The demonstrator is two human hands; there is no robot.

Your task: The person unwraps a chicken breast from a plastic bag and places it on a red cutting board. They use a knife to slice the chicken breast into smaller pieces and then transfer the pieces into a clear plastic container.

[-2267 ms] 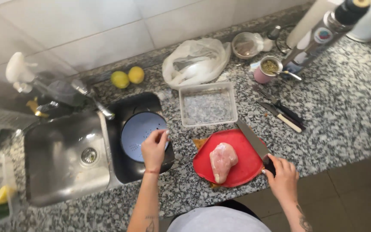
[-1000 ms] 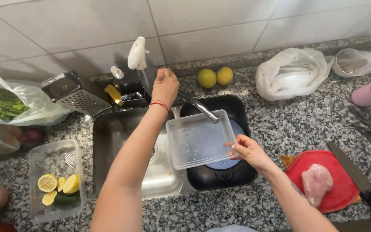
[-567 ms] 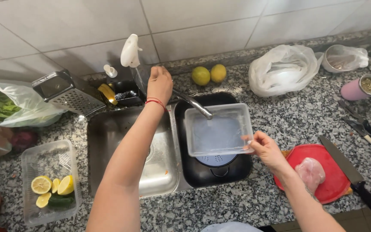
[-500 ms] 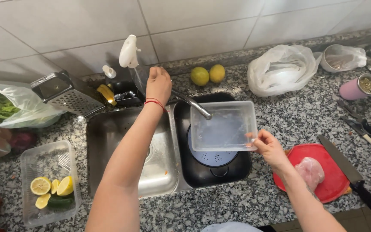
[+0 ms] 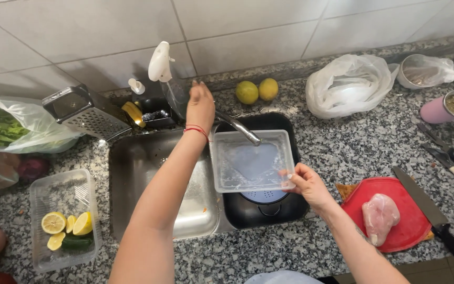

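Right hand [image 5: 306,184] pinches clear tub [image 5: 252,167] by its right rim, tub under spout [image 5: 240,128] over dark basin [image 5: 290,126]. Left hand [image 5: 200,105] on tap base, fingers closed around it. Chicken [image 5: 380,217] on red board [image 5: 413,231], surface right.

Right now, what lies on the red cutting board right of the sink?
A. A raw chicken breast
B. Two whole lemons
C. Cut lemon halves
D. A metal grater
A: a pale pink raw chicken breast sits on the red cutting board, with nothing else on it.
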